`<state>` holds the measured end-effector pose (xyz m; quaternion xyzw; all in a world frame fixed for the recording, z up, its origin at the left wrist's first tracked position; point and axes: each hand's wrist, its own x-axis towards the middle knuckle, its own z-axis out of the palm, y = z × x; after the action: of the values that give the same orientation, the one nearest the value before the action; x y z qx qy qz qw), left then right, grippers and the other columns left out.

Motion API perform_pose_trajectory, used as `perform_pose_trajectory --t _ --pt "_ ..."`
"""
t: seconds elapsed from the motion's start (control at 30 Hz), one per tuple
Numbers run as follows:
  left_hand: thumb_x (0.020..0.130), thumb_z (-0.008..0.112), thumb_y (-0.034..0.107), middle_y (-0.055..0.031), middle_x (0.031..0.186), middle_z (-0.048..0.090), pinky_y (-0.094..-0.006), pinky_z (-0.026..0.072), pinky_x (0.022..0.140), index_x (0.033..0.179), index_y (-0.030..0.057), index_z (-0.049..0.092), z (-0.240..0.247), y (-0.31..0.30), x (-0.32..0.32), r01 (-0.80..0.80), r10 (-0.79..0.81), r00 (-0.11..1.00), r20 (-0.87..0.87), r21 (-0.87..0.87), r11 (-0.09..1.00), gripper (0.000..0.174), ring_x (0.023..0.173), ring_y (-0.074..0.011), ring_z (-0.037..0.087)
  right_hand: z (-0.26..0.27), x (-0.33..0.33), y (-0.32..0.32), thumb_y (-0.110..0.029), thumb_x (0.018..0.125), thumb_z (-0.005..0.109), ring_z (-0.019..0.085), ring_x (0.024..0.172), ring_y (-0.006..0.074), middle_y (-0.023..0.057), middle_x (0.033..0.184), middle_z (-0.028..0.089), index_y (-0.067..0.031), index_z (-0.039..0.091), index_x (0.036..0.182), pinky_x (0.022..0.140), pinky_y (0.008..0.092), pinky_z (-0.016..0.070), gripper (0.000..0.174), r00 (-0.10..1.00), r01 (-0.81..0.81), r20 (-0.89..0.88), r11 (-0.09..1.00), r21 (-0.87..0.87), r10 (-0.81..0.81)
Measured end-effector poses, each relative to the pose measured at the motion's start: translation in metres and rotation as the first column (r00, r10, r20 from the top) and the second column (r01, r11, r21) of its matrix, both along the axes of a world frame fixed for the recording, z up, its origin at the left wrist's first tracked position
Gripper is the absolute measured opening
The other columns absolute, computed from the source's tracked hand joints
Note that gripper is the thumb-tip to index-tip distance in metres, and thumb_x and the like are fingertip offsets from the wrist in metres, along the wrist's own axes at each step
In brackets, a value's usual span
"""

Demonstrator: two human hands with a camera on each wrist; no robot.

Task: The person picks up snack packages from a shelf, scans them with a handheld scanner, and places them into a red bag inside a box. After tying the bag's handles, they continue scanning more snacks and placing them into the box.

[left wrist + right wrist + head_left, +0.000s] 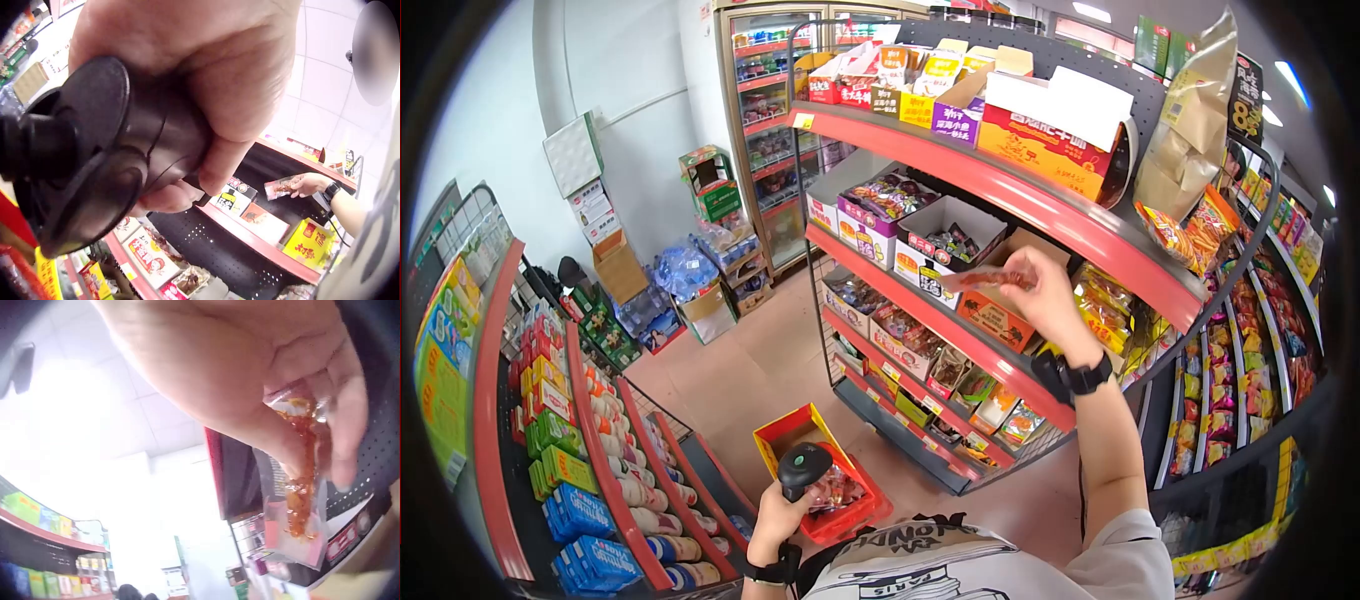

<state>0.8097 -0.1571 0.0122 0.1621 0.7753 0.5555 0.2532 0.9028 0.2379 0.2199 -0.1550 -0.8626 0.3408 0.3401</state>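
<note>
My right hand point(1040, 290) pinches a small clear snack packet point(301, 494) with a reddish-brown, oily strip inside. It holds the packet in front of the middle shelf, close to the open cartons, among them a white carton point(925, 275) and an orange carton point(994, 322). Low near my body, my left hand point(775, 518) grips a black round-topped device point(804, 466) with a small green mark. In the left wrist view the fingers wrap around its thick body, and a disc-shaped flange shows. Below it sits a red basket point(870, 508) with similar packets and a yellow-rimmed box point(792, 432).
The red-edged shelf rack point(1000, 190) carries snack cartons on several levels. Another rack point(495, 400) with bottles and drink cartons stands at left. Glass-door fridges point(762, 110), wrapped bottles point(685, 270) and stacked boxes line the back. Hanging snack packs point(1220, 380) fill the right.
</note>
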Motion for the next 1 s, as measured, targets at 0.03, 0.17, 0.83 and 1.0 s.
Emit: perform_pose_trajectory --t 0.03,0.17,0.83,1.0 --pt "0.076 0.069 0.008 -0.0056 0.083 0.065 -0.0286 0.0481 0.071 0.096 -0.0006 0.060 0.003 -0.001 -0.001 -0.009 0.009 1.000 0.007 -0.003 1.000 0.023 0.077 -0.0117 0.059 -0.009 -0.002 -0.008 0.005 0.071 0.066 0.061 0.083 0.0139 0.0074 0.085 0.062 0.0002 0.053 0.088 0.072 0.0274 0.0489 0.022 0.999 -0.036 -0.030 0.998 -0.059 0.035" --pt "0.079 0.070 0.014 0.0027 0.065 0.055 -0.0222 0.0389 0.049 0.089 0.0027 0.060 0.015 -0.001 -0.003 -0.008 0.010 1.000 -0.024 0.091 0.996 0.018 0.055 -0.0053 0.048 -0.033 -0.007 -0.048 0.005 0.074 0.067 0.059 0.077 0.0055 0.0021 0.086 0.063 0.0006 0.056 0.092 0.063 0.0190 0.0474 0.021 0.964 -0.242 -0.186 0.916 -0.321 0.190" --pt "0.079 0.070 0.011 0.0016 0.069 0.057 -0.0234 0.0430 0.055 0.093 0.0017 0.060 0.014 -0.034 -0.006 -0.102 0.096 0.994 0.055 0.111 0.989 0.019 0.061 -0.0065 0.052 -0.093 -0.051 -0.091 -0.005 0.086 0.058 0.065 0.077 0.0206 0.0131 0.102 0.058 -0.0017 0.040 0.118 0.059 0.0261 0.0536 0.036 0.894 -0.447 -0.372 0.470 -0.761 0.248" --pt "0.079 0.070 0.010 0.0016 0.073 0.058 -0.0233 0.0433 0.057 0.094 0.0015 0.060 0.019 -0.033 -0.005 -0.079 0.075 0.996 0.045 0.118 0.990 0.020 0.063 -0.0064 0.052 -0.109 -0.059 -0.094 0.015 0.080 0.046 0.050 0.117 0.0226 0.0159 0.125 0.051 0.0006 0.049 0.114 0.096 0.0320 0.0422 0.038 0.853 -0.502 -0.411 0.722 -0.476 0.322"
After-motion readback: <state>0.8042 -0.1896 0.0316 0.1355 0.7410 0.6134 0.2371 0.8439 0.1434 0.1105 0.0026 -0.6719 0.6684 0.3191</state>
